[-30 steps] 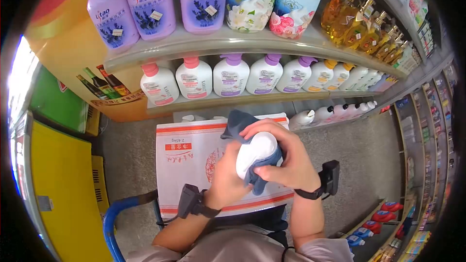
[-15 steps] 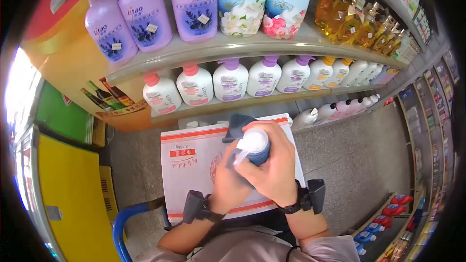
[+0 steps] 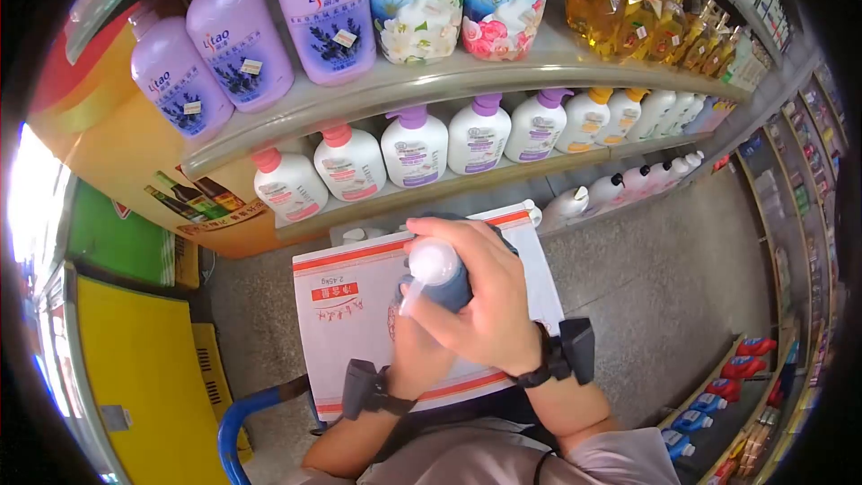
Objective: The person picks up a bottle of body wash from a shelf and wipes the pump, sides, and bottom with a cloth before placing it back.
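Note:
A pump bottle (image 3: 433,263) with a white top and a clear spout is held upright above a white carton, a blue-grey cloth (image 3: 449,293) around its body. My right hand (image 3: 489,301) is closed, its fingers and thumb wrapped round the cloth and bottle from the right. Below and to the left, my left hand (image 3: 418,352) grips the lower part of the bottle; the bottle and my right hand hide most of its fingers. More dark cloth shows behind my right hand. The carton (image 3: 346,332) has red stripes and printing.
Ahead, a shelf (image 3: 296,130) carries purple Litao bottles (image 3: 328,13), floral packs and golden bottles (image 3: 620,13). White pump bottles (image 3: 415,148) line the shelf beneath. A blue tubular frame (image 3: 235,431) and a yellow panel (image 3: 144,368) stand left; red and blue bottles (image 3: 705,404) sit low right.
Both hands and the pump bottle have shifted slightly left. My right hand now reaches further round the bottle's far side, covering more of the dark cloth. The view has shifted a little.

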### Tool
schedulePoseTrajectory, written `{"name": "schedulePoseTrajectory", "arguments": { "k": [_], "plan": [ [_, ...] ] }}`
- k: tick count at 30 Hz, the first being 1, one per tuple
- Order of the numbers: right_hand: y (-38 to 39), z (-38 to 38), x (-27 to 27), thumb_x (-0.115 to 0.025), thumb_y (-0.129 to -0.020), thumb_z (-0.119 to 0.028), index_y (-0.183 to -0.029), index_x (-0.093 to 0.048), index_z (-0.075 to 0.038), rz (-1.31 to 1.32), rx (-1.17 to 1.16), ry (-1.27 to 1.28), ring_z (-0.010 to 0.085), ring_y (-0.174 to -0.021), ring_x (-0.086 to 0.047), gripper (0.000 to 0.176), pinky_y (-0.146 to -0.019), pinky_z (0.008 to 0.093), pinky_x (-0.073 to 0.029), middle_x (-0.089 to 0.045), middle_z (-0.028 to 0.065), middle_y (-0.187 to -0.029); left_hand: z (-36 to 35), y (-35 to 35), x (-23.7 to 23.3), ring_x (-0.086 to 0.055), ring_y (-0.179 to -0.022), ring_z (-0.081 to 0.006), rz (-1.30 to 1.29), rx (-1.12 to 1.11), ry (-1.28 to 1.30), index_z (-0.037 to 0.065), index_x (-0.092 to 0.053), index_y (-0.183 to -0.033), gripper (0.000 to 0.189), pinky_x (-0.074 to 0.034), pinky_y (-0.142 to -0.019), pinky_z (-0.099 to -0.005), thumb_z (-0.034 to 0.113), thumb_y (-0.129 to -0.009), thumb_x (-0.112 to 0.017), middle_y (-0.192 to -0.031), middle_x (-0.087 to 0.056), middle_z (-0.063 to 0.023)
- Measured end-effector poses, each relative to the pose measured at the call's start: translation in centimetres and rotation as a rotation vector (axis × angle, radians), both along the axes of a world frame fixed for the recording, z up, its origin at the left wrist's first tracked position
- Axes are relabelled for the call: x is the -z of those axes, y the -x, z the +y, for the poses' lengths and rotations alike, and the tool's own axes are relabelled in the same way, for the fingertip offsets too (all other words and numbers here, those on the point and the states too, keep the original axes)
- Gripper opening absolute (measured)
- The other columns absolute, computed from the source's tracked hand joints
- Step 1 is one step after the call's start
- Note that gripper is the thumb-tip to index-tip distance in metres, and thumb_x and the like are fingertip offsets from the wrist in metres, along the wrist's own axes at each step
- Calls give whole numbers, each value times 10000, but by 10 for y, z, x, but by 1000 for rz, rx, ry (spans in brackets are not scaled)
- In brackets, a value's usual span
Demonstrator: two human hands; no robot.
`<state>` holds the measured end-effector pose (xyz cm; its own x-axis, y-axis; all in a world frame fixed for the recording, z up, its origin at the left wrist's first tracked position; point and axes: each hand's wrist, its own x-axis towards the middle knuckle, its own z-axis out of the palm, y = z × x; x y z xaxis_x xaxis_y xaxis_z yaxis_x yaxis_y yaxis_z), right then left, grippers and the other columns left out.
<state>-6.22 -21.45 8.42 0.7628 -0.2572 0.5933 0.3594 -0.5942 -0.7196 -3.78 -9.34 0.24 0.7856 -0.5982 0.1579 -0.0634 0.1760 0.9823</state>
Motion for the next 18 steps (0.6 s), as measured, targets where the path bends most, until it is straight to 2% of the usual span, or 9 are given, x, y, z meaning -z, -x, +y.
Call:
{"name": "schedulePoseTrajectory", "arguments": {
  "k": [3, 6, 7, 10, 12, 13, 16, 17, 18],
  "plan": [
    [-4, -8, 1, -780, -691, -154, -1147, -643, -27, 34, -91, -84, 283, -893, -646, 493, -815, 365, -509, -681, 119, -1000, 6, -7, -3, -607, -1121, -229, -205, 12, -66, 1, -521, -1305, 494, -487, -949, -389, 41, -848, -705, -1196, -627, -127],
    [-7, -11, 14, -780, -679, -162, -1116, -626, -23, 27, -92, -68, 292, -907, -647, 484, -826, 369, -511, -671, 132, -1024, 22, -17, -14, -606, -1116, -228, -180, 160, -193, 3, -511, -1311, 544, -487, -952, -389, 11, -811, -724, -1210, -623, -122],
    [-8, -11, 18, -784, -670, -164, -1108, -619, -23, 3, -78, -85, 298, -911, -647, 488, -829, 371, -511, -667, 137, -1029, 37, -26, -12, -577, -1191, -241, 49, 329, -237, 5, -475, -1374, 640, -477, -988, -401, -48, -777, -701, -1266, -607, -129],
    [-9, -6, 22, -788, -651, -157, -1088, -604, -25, -61, -17, -106, 322, -911, -642, 493, -827, 382, -512, -655, 145, -1027, 60, -44, -40, -514, -1303, -286, 348, 214, -15, 9, -415, -1448, 761, -437, -1058, -441, -80, -742, -683, -1387, -537, -160],
    [-10, -1, 20, -782, -648, -140, -1082, -600, -29, -91, 11, -87, 344, -894, -629, 484, -811, 397, -515, -649, 142, -1001, 66, -63, -48, -417, -1400, -327, 185, 208, 151, 18, -350, -1502, 851, -391, -1108, -480, -58, -726, -688, -1499, -421, -186],
    [-10, 0, 19, -786, -639, -137, -1083, -600, -35, -84, 19, -69, 350, -896, -630, 492, -809, 396, -517, -646, 139, -1002, 65, -67, -54, -316, -1462, -343, 199, 228, 207, 14, -314, -1525, 924, -296, -1162, -511, 107, -728, -773, -1582, -290, -196],
    [-10, 6, 17, -796, -627, -141, -1090, -594, -40, -49, 27, -76, 356, -906, -633, 515, -815, 405, -517, -639, 137, -1011, 48, -79, -62, -207, -1507, -336, 141, 378, 275, 3, -271, -1547, 1046, -192, -1200, -497, 304, -712, -826, -1622, -204, -196],
    [-10, 6, 16, -798, -624, -145, -1100, -588, -41, -61, 23, -63, 359, -909, -632, 530, -815, 407, -516, -635, 139, -1017, 42, -85, -59, -143, -1524, -330, 80, 434, 262, -13, -263, -1549, 1115, -131, -1211, -472, 444, -704, -829, -1640, -146, -200],
    [-9, 6, 17, -800, -622, -148, -1110, -582, -42, -69, 21, -51, 361, -913, -632, 545, -816, 409, -515, -632, 142, -1022, 36, -91, -59, -143, -1524, -328, 24, 481, 264, -14, -268, -1548, 1103, -136, -1209, -468, 454, -715, -820, -1639, -149, -203]
  ]
}}
